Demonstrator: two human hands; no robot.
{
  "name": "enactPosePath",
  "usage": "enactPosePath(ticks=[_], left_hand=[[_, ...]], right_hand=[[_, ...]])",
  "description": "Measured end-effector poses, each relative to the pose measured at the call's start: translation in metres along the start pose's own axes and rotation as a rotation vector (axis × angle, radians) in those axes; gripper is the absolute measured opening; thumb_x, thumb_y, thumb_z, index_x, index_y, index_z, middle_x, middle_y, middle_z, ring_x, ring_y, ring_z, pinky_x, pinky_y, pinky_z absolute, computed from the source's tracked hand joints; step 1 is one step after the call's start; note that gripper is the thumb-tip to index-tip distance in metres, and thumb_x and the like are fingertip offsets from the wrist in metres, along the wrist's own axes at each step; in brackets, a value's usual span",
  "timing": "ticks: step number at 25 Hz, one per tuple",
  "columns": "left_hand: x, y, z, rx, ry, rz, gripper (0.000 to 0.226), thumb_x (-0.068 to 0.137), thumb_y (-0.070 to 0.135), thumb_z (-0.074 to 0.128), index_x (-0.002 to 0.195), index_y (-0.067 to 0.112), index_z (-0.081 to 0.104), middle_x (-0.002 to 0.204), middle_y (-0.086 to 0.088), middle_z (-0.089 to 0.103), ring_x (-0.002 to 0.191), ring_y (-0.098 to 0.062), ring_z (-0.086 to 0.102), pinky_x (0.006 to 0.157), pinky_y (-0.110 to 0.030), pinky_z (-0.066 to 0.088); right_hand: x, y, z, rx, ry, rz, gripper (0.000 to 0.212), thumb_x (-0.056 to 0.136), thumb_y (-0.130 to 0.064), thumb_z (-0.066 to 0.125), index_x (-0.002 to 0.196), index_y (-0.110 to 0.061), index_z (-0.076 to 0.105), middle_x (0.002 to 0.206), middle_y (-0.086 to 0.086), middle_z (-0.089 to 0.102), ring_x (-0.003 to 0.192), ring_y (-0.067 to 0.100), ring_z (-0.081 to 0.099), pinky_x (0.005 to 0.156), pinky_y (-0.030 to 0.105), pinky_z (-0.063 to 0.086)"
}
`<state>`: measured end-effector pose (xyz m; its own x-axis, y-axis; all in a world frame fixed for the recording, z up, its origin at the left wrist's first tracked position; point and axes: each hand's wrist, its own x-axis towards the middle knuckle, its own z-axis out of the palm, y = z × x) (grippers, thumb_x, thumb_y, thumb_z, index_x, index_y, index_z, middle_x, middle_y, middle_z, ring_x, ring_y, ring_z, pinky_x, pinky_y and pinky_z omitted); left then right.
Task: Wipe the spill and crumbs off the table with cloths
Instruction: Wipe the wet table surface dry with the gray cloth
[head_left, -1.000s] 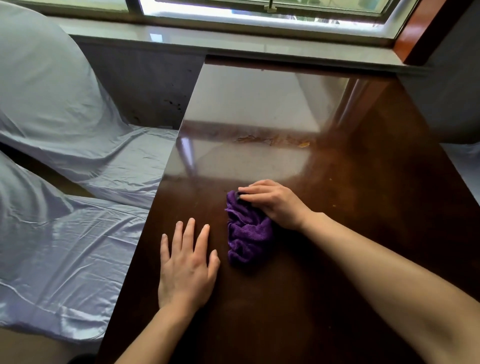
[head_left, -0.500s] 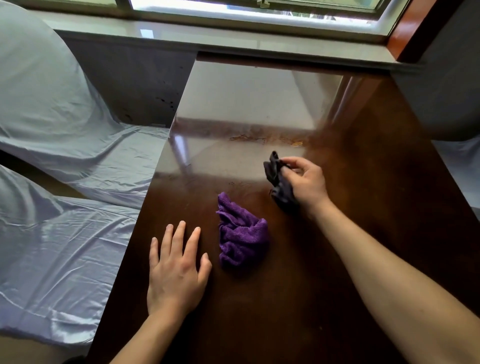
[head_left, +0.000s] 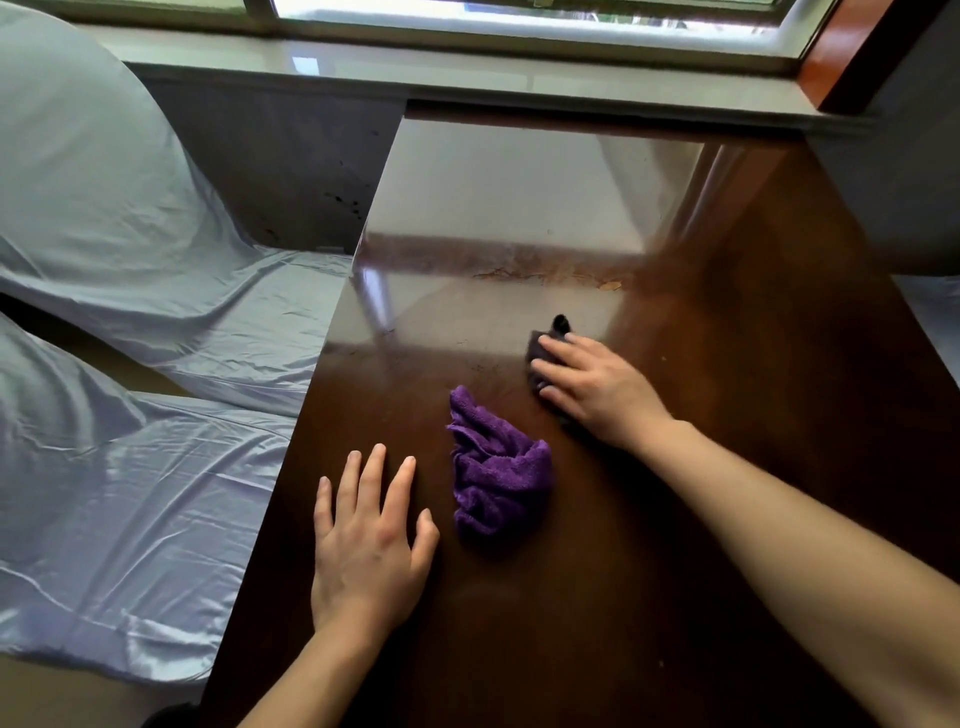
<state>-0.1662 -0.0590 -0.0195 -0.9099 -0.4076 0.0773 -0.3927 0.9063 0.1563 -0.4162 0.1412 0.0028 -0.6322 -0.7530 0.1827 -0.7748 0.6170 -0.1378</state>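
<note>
No legible text, labels or nos. seen anywhere, afaict.

1 head view, looking down, close over table (head_left: 571, 623)

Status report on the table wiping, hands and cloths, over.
Left hand flat on table. Right hand presses dark cloth onto it. Purple cloth lies bunched between the hands, untouched. Crumbs farther out, not yet wiped, nothing between.

crumpled cloth (head_left: 498, 478) between left hand (head_left: 369, 551) and right hand (head_left: 597, 389), crumbs (head_left: 545, 275) behind
</note>
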Motion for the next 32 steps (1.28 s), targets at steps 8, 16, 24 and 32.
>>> enactPosePath(ticks=[8,16,24,32], left_hand=[[-0.001,0.002,-0.003,-0.028,-0.046,-0.006,0.062,0.085,0.048,0.034,0.140,0.024,0.047,0.152,-0.012,0.040,0.146,-0.031,0.026,0.118,-0.054,0.016],[-0.007,-0.023,-0.025,-0.392,-0.103,0.047,0.049,0.093,0.036,0.042,0.139,0.020,0.050,0.154,-0.008,0.037,0.148,-0.022,0.022,0.122,-0.043,0.008],[-0.040,-0.063,-0.037,-0.533,0.041,-0.037,0.060,0.091,0.038,0.029,0.136,0.006,0.052,0.147,-0.016,0.045,0.142,-0.030,0.034,0.116,-0.050,0.026],[-0.039,-0.062,-0.029,-0.277,-0.021,0.011,0.060,0.088,0.037,0.029,0.137,0.011,0.053,0.147,-0.014,0.046,0.142,-0.030,0.035,0.117,-0.048,0.025]], right_hand=[[-0.145,-0.080,-0.005,0.048,0.197,0.230,0.031,0.088,-0.020,0.065,0.117,-0.012,0.072,0.136,0.009,0.062,0.124,0.035,0.057,0.103,0.046,0.047],[-0.201,-0.228,0.007,0.088,0.190,0.051,0.024,0.083,-0.027,0.068,0.103,-0.017,0.078,0.129,0.006,0.067,0.114,0.029,0.065,0.091,0.037,0.053],[-0.080,-0.279,0.026,0.039,0.134,0.036,0.026,0.082,-0.020,0.075,0.108,-0.017,0.075,0.127,0.005,0.069,0.111,0.029,0.067,0.089,0.038,0.057],[0.025,-0.256,0.042,0.034,0.013,0.343,0.044,0.093,-0.028,0.062,0.133,-0.011,0.057,0.147,0.010,0.051,0.131,0.037,0.048,0.108,0.047,0.042]])
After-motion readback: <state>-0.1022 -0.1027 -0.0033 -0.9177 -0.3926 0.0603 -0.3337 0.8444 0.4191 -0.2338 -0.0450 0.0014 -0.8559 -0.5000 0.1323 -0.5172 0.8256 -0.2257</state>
